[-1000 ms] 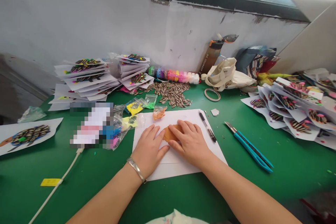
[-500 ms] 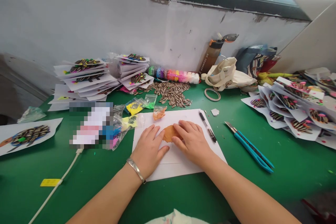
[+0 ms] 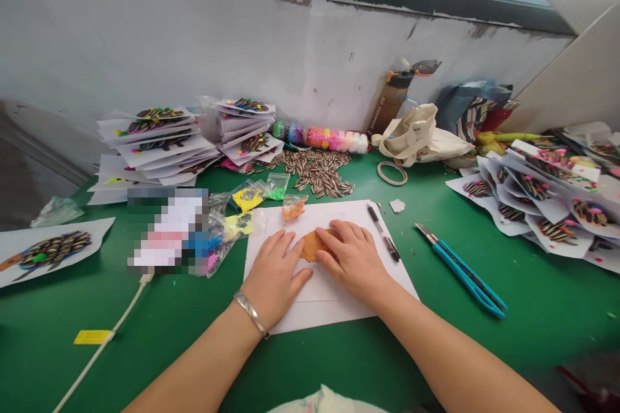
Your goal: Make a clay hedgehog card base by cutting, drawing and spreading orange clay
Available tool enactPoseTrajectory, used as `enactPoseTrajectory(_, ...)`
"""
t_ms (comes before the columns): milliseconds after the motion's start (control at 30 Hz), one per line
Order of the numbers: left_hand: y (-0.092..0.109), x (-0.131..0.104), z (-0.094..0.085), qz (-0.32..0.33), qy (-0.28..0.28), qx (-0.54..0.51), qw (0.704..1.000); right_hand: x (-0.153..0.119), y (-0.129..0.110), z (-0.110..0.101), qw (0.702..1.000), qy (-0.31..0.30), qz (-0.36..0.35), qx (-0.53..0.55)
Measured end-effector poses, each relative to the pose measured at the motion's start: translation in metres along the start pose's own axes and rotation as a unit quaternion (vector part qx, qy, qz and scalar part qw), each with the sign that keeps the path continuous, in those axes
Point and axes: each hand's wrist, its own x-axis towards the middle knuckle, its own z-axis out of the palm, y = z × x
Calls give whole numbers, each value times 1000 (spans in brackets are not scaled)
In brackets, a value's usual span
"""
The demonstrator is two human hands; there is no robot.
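A flattened piece of orange clay (image 3: 314, 248) lies on white paper (image 3: 314, 313) in front of me. My left hand (image 3: 274, 276) rests flat on the paper, its index fingertip at the clay's left edge. My right hand (image 3: 356, 258) lies over the clay's right part with the fingers stretched out, hiding that part. A small bag of orange clay (image 3: 294, 208) sits at the paper's top edge. To the right of my right hand, a black pen (image 3: 382, 231) lies on the paper.
A blue utility knife (image 3: 467, 277) and a tape ring (image 3: 392, 173) lie to the right. Sunflower seeds (image 3: 320, 171) are piled behind the paper. Clay bags (image 3: 237, 226), a phone-like blurred object and its cable (image 3: 104, 342) are left. Stacked seed pictures (image 3: 159, 148) stand at back left.
My right hand has shifted very slightly, its fingertips a little further up and left over the clay. My left hand stays in place.
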Motion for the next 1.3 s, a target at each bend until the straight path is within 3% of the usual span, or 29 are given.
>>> enactPoseTrajectory(700,2,1,-3,-6,-19,6,1000,-1,-4,2,1000,-7,-8,-28)
enactPoseTrajectory(1000,2,2,-3,-7,-28,1,1000,0,-7,0,996,-37,-27,-72)
enactPoseTrajectory(1300,2,2,-4,-11,-33,8,999,0,-8,-1,998,-21,-23,-58)
